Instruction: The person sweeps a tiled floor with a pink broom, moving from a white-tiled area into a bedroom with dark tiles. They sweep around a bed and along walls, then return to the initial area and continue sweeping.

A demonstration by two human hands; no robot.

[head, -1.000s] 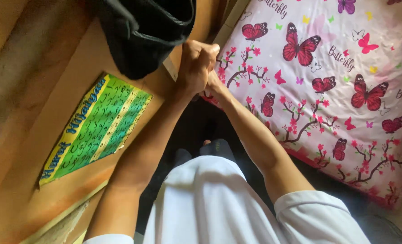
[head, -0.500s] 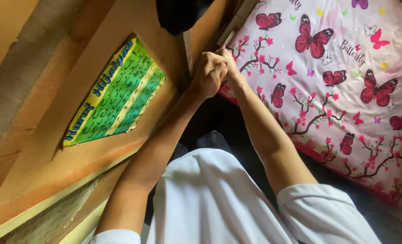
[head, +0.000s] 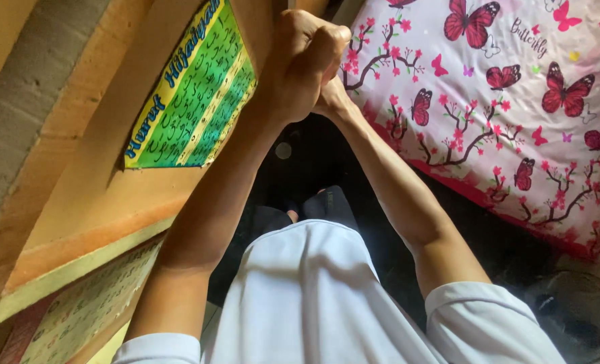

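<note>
My left hand (head: 303,61) is closed in a tight fist at the corner of a pink bed sheet (head: 502,101) printed with red butterflies and blossom twigs. It seems to grip the sheet's edge there. My right hand (head: 332,101) sits just behind and under the left fist, pressed against it and mostly hidden, so I cannot make out its fingers. Both forearms reach up from my white shirt (head: 313,296).
A green and yellow lettered poster (head: 192,94) hangs on the orange wooden wall (head: 77,202) at left. Another printed chart (head: 84,310) lies at lower left. A dark fan (head: 576,317) stands at lower right. My dark-socked feet (head: 313,205) stand in the narrow dark gap beside the bed.
Both hands have risen toward the top of the view, staying together at the sheet's corner. The view has tilted down; the black bag is gone from sight and the fan has appeared.
</note>
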